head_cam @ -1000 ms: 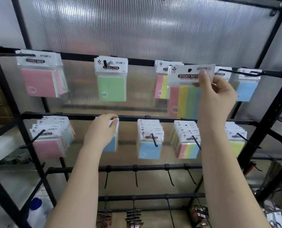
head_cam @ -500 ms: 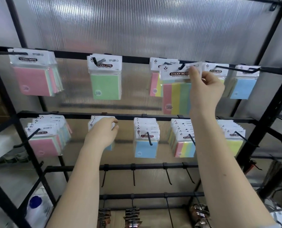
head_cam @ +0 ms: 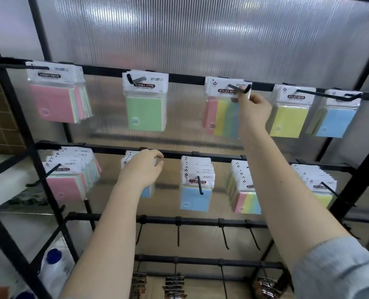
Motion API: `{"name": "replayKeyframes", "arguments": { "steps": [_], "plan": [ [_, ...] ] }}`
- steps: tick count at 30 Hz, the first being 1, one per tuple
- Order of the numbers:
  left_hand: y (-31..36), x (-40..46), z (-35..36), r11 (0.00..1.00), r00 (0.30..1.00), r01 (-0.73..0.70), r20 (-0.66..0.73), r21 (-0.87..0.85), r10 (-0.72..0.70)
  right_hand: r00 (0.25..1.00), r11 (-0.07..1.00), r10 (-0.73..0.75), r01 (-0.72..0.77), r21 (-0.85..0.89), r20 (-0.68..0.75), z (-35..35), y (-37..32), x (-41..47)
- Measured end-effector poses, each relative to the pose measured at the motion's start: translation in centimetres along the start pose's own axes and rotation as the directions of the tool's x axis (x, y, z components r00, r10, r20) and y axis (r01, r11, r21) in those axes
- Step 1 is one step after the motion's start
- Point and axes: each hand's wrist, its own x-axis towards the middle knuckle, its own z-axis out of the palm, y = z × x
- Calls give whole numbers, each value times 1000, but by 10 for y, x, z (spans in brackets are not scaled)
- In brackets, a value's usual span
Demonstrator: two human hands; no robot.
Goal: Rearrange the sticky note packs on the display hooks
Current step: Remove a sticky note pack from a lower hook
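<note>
**Striped pack on the top hook, both hands on the rack**

The right hand (head_cam: 253, 108) is raised to the top rail, its thumb and fingers pinching the white header card of a striped pink, yellow, green and blue sticky note pack (head_cam: 221, 111). That pack hangs on the third black display hook (head_cam: 239, 90) from the left on the top row. Its long axis runs vertically, header up and coloured pad down, printed face toward the camera. The hook's upturned tip shows just in front of the header, beside the fingertips.

The left hand (head_cam: 141, 171) is on the middle row, its fingers curled round the tops of a small stack of blue sticky note packs (head_cam: 146, 190) hanging from the second hook; the hand hides most of them.

On the top row, a green sticky note pack (head_cam: 146, 111) hangs well to the left of the striped pack, with open corrugated panel between them. A yellow sticky note pack (head_cam: 290, 117) hangs close to the right, just past the right hand's knuckles. Directly below, past an open band of panel, a full hook of striped packs (head_cam: 243, 193) hangs on the middle row, partly behind the right forearm. The third rail carries bare black hooks (head_cam: 223, 235).
</note>
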Motion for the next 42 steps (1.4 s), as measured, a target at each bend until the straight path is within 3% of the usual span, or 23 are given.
{"name": "replayKeyframes", "arguments": {
  "steps": [10,23,29,35,42],
  "plan": [
    [-2,5,-8,1000,1000,15,-22,-13,-16,994,998,-30,24,-58,-105,17,12,24],
    [-14,-1,-9,999,996,23,-82,-39,-26,974,995,-37,57,87,-223,5,29,5],
    [-23,-12,-9,997,994,34,-99,-73,-42,980,997,40,-26,76,-195,-17,62,-35],
    [-33,-23,-8,992,987,57,-143,-114,-73,973,988,150,-154,-11,-174,-35,102,-71],
    [-49,-37,-14,977,953,118,-255,-176,-161,972,931,229,-235,-278,-53,-44,148,-121]
  ]
}}
